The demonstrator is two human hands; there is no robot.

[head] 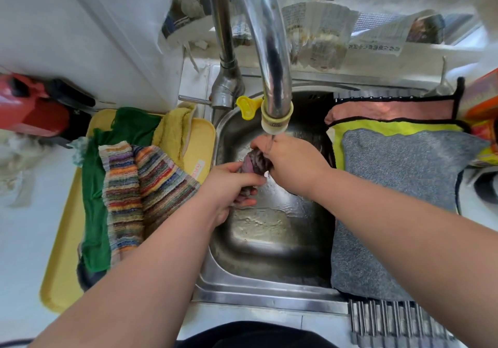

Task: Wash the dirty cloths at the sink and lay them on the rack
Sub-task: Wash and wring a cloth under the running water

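Note:
A small dark purple cloth (pixel 254 162) is bunched up over the steel sink (pixel 269 239), under the tap's spout (pixel 276 121), where a thin stream of water runs. My left hand (pixel 229 186) grips its lower end and my right hand (pixel 291 159) grips its upper end. On a yellow tray (pixel 62 253) to the left lie a striped cloth (pixel 134 191), a green cloth (pixel 93 199) and a yellow cloth (pixel 172 134). On the rack (pixel 390 320) over the sink's right side lie a grey cloth (pixel 398 213), a yellow-green cloth (pixel 390 129) and a pink cloth (pixel 390 110).
The tall chrome tap (pixel 226 51) rises at the sink's back with a yellow clip (pixel 246 105) on it. A red object (pixel 29 105) stands at the far left. Newspaper (pixel 323 37) covers the wall behind. An orange packet (pixel 482 99) sits at the far right.

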